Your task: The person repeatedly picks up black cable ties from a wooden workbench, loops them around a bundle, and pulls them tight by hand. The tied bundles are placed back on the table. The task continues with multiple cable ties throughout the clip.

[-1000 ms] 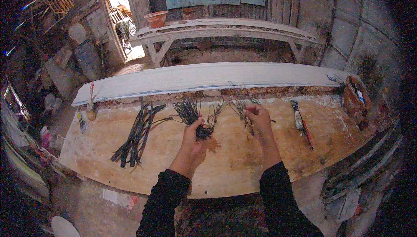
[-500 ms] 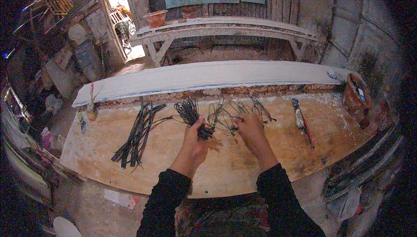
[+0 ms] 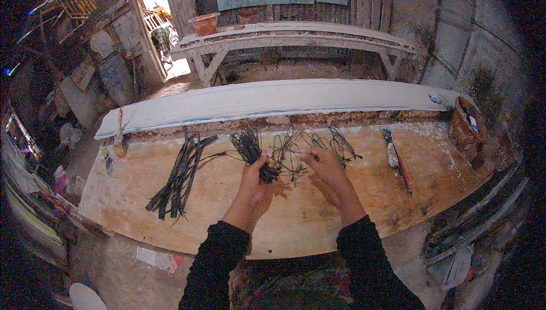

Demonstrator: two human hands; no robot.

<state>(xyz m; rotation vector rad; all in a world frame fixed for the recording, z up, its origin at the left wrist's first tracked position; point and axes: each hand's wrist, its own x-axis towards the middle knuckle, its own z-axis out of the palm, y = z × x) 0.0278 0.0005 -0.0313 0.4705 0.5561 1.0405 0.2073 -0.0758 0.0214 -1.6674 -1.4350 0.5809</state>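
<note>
My left hand (image 3: 257, 188) is closed around a thick bundle of thin black cords (image 3: 247, 144), whose looped ends stick up above the fist and whose lower ends hang out beside the thumb. To its right, my right hand (image 3: 329, 172) has its fingers bent together at a tangle of loose cord loops (image 3: 287, 146). A thin strand seems pinched at those fingertips, though it is very fine. Further cord loops (image 3: 336, 144) lie just beyond the right hand. Left of both hands, flat black strips (image 3: 179, 176) lie in a loose pile on the wooden tabletop (image 3: 227, 233).
A brush-like tool (image 3: 391, 154) and a red pen-like stick (image 3: 404, 175) lie at the right. A brown bucket (image 3: 467, 122) stands at the right end. A long whitish board (image 3: 273, 98) runs along the back. At the left end is a small brush (image 3: 119, 139).
My right hand has lifted slightly and shifted a little, its fingertips now nearer the loops on their left. The left hand keeps its hold on the bundle, almost unmoved.
</note>
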